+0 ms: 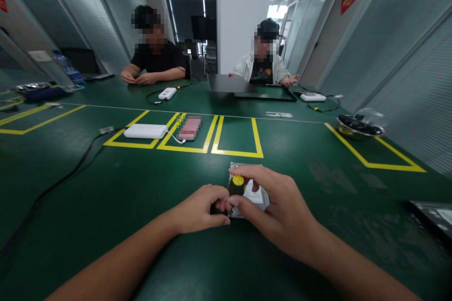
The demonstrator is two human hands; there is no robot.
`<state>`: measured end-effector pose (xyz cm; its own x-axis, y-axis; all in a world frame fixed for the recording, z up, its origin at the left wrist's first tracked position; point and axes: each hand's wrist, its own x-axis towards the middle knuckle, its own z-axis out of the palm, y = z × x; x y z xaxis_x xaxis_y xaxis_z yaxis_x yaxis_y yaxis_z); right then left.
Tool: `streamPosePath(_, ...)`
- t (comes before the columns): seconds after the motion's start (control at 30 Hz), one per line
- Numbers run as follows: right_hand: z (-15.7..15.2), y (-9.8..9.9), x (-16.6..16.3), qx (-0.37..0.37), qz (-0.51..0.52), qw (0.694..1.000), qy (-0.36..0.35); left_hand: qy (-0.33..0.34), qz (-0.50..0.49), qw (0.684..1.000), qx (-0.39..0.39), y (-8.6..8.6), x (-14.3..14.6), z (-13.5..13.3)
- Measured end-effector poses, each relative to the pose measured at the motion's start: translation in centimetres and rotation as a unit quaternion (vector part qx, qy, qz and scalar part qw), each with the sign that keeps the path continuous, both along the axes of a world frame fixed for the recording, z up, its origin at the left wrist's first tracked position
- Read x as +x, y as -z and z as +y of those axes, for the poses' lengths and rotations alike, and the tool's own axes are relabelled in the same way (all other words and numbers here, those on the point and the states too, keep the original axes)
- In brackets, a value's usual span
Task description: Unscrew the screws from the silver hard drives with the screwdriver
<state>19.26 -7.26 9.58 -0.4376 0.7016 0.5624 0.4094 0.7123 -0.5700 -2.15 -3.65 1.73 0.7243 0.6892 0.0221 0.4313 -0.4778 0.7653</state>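
Observation:
A silver hard drive (260, 196) with a white label lies flat on the green table in front of me. Over its left part stands a screwdriver (237, 185), its dark handle seen almost end-on with a round yellow top; the tip is hidden. My right hand (278, 202) pinches the handle between thumb and fingers. At the drive's left edge, my left hand (206, 209) is closed, fingers curled against the drive and close to the screwdriver. What lies under those fingertips is partly hidden.
Beyond my hands, yellow tape frames (237, 154) mark the table; a white power strip (146, 130) and a pink phone (189, 128) lie there. A bowl of dark parts (360, 127) stands right, a black device (432, 218) nearer. Two people sit opposite, one holding a dark panel (231, 83).

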Motion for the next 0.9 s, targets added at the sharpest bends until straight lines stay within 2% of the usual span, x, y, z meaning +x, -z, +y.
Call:
streamPosePath(0.2,-0.7,-1.9,1.4,0.027,0.007,0.999,0.040,-0.007,0.003,1.000,0.026,0.2,0.0,-0.1)
streamPosePath(0.3,-1.4,-2.6,3.3,0.036,0.010,0.995,0.093,-0.001,-0.015,1.000,0.013,0.2,0.1,-0.1)
streamPosePath(0.4,-1.8,-2.3,5.6,0.051,-0.001,0.984,0.170,0.000,-0.024,1.000,0.005,0.2,0.1,-0.2)
streamPosePath(0.53,-1.3,-0.6,8.7,0.134,-0.120,0.936,0.302,-0.013,-0.019,1.000,0.004,0.0,0.1,-0.3)
streamPosePath(0.63,-0.7,1.7,10.4,0.174,-0.216,0.905,0.321,-0.024,-0.014,1.000,-0.001,-0.1,0.2,-0.4)
streamPosePath(0.77,-0.3,4.9,11.8,0.133,-0.270,0.893,0.334,-0.032,-0.012,0.999,-0.003,0.0,0.3,-0.4)
streamPosePath(0.9,-0.3,6.8,12.1,0.083,-0.292,0.884,0.355,-0.039,-0.042,0.998,0.010,-0.1,0.3,-0.6)
